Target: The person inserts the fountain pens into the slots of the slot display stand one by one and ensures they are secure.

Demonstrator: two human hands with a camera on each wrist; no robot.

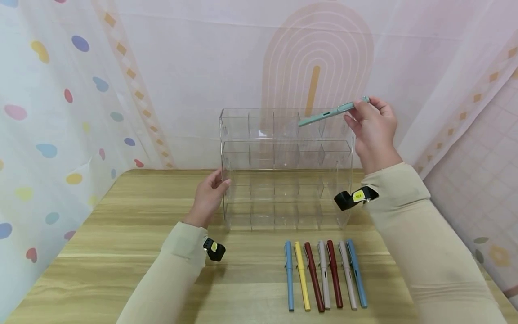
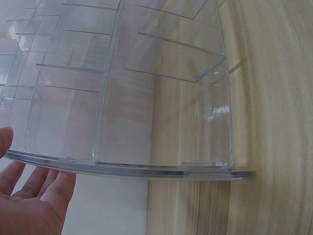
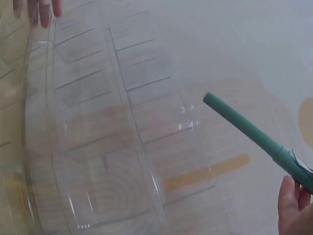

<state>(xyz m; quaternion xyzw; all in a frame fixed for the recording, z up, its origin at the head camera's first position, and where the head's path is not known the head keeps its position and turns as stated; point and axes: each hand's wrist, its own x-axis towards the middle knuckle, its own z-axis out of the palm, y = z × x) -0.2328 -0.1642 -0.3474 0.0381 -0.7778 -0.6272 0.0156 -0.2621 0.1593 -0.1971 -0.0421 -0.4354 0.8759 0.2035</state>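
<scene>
A clear acrylic rack (image 1: pixel 286 170) with tiers of small compartments stands upright on the table. My left hand (image 1: pixel 208 195) grips its left side panel; in the left wrist view the fingers (image 2: pixel 56 193) lie outside the panel and the thumb on the other side. My right hand (image 1: pixel 376 130) pinches a mint-green pen (image 1: pixel 328 114) by its clip end, above the rack's upper right. The pen slants, its free end lower and pointing left over the top tier. In the right wrist view the pen (image 3: pixel 244 126) is apart from the rack (image 3: pixel 112 122).
In front of the rack lies a row of pens: a blue pen (image 1: pixel 289 276), a yellow pen (image 1: pixel 301 276), dark red pens (image 1: pixel 335 274), grey pens (image 1: pixel 324 274) and another blue pen (image 1: pixel 357 274). A patterned curtain (image 1: pixel 194 67) hangs behind the wooden table (image 1: pixel 121 243).
</scene>
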